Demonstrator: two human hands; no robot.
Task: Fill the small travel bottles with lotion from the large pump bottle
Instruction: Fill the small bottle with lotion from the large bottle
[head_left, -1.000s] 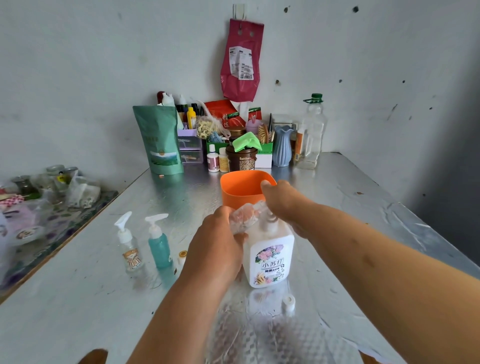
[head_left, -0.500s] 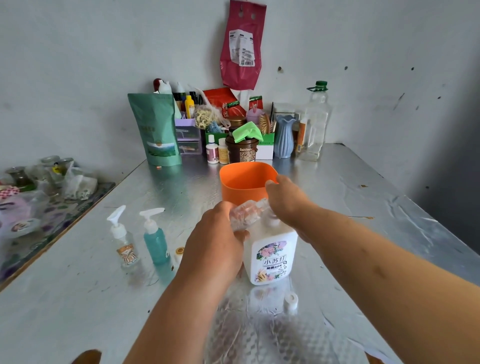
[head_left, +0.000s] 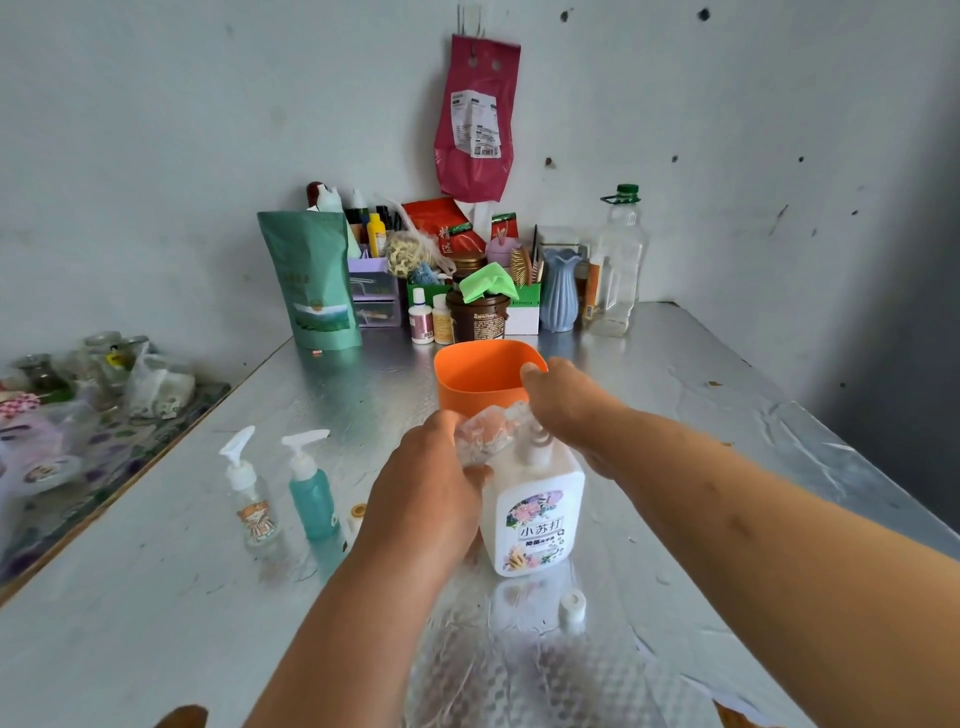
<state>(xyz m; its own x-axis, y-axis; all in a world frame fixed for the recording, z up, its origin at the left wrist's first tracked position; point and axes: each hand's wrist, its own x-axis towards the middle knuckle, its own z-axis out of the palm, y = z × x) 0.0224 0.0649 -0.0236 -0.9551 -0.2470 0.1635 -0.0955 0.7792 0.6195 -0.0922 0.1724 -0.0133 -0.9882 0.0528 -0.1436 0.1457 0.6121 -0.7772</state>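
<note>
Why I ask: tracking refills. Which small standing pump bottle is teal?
The teal pump bottle nearer the left hand; the clear pump bottle farther left bears a cartoon sticker.

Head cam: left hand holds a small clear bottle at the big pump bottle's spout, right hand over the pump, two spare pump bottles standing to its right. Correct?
Not quite. In the head view the clear pump bottle and teal pump bottle stand left of the large pump bottle, beyond the left hand. The rest holds.

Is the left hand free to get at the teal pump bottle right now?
Probably not yet: the left hand grips a clear travel bottle at the large pump bottle. The teal pump bottle stands beside it, nothing between.
</note>
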